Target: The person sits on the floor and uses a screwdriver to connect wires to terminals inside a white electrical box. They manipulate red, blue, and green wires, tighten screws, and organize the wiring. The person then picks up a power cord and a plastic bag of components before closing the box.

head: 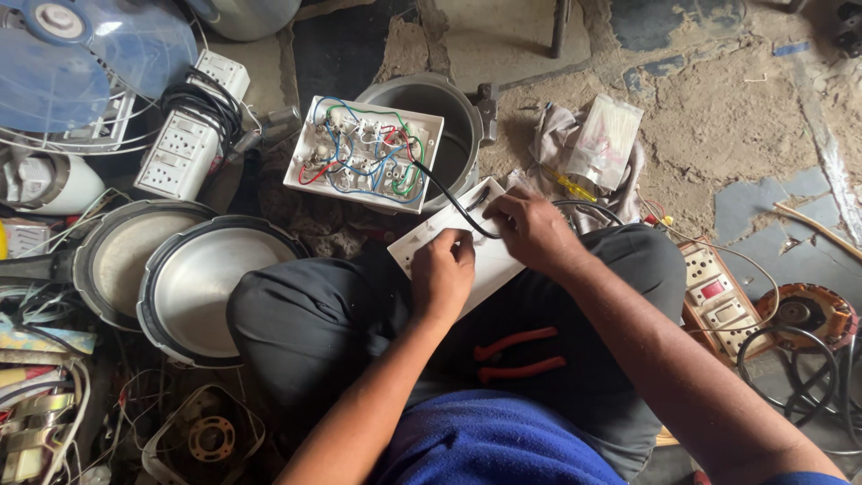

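White plate (489,260) on lap, left hand (442,274) gripping its edge, right hand (530,229) pinching black cable (449,199), wired switchboard (364,153) beyond, red pliers (516,355) on thigh.

Blue fan (81,54) cut off at the frame's top-left corner.

This is a small floor-level electrical repair workshop. The bare floor (718,117) is cracked and dusty, and crowded with an opened switch box (364,154) showing coloured wiring, extension boards (184,148), a fan (81,63), cooker lids (202,287), red-handled pliers (516,355) and loose cables (799,377).
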